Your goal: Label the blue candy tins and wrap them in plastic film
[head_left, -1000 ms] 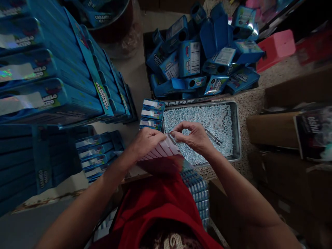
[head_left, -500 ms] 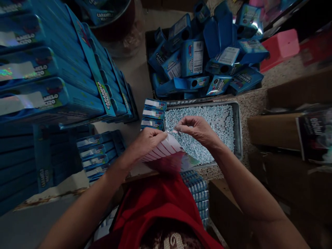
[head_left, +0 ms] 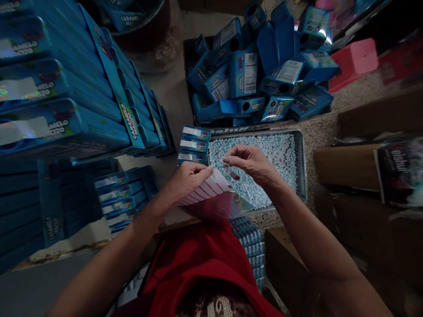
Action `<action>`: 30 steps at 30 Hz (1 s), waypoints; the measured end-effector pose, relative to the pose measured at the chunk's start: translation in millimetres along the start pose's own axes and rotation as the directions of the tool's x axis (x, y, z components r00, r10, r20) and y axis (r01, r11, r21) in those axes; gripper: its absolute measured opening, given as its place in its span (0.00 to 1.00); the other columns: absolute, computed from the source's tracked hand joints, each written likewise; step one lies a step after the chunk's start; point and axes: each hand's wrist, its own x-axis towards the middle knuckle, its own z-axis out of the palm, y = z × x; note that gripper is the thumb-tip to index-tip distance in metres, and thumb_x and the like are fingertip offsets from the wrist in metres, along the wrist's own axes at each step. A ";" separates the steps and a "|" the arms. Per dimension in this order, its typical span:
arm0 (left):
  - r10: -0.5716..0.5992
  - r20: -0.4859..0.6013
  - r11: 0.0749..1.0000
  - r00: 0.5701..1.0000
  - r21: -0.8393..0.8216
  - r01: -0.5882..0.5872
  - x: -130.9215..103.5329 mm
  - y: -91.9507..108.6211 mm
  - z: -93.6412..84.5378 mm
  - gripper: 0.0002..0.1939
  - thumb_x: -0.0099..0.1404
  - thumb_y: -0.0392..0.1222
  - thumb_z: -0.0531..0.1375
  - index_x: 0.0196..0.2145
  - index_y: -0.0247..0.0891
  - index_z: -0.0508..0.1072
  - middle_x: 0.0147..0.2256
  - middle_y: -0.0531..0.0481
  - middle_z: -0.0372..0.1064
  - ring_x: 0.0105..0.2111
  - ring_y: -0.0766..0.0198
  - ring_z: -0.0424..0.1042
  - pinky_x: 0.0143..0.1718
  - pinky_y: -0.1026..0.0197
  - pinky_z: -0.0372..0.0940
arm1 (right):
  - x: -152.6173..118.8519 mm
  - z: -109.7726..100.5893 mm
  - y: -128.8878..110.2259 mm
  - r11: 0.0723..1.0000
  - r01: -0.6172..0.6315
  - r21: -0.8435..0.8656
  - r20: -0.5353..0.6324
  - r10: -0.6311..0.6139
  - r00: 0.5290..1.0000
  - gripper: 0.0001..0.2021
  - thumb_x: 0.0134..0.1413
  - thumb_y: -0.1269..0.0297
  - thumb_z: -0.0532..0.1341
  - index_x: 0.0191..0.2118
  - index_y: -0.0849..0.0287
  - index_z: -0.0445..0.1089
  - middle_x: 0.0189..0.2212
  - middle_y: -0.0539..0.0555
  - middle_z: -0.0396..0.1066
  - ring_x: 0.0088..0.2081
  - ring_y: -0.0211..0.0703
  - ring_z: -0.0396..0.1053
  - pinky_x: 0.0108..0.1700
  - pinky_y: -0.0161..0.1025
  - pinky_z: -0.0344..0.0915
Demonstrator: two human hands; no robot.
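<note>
My left hand [head_left: 188, 180] grips the upper edge of a sticker sheet [head_left: 211, 187], white with rows of strips, its shiny lower part hanging over the red apron. Just to the right, my right hand [head_left: 251, 165] pinches a small shiny sticker [head_left: 233, 173] between thumb and fingertips, apart from the sheet. Beneath both hands lies a metal tray [head_left: 304, 167] filled with small pale-blue candies [head_left: 264, 145]. Several blue candy boxes [head_left: 193, 145] with pale strips on their ends stand against the tray's left side.
Behind the tray, a carton [head_left: 190, 105] is heaped with blue boxes [head_left: 243, 75]. Tall stacks of blue boxes [head_left: 66, 119] rise at the left, with a dark round tub [head_left: 145, 42] behind them. Brown cardboard boxes [head_left: 346, 167] line the right, below a pink container [head_left: 357, 61].
My right hand has drawn slightly away from the sheet, and the small sticker now hangs free from its fingertips. My left hand still holds the sheet in about the same place.
</note>
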 end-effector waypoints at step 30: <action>-0.042 -0.216 0.889 0.975 -0.453 -0.063 -31.8 -39.8 1.9 0.15 0.62 0.52 0.63 0.30 0.36 0.73 0.26 0.55 0.68 0.26 0.67 0.64 0.28 0.66 0.58 | -47.6 99.2 82.3 0.057 0.369 -0.928 0.151 -0.848 0.508 0.08 0.63 0.69 0.63 0.46 0.51 0.74 0.38 0.53 0.78 0.38 0.46 0.71 0.43 0.46 0.60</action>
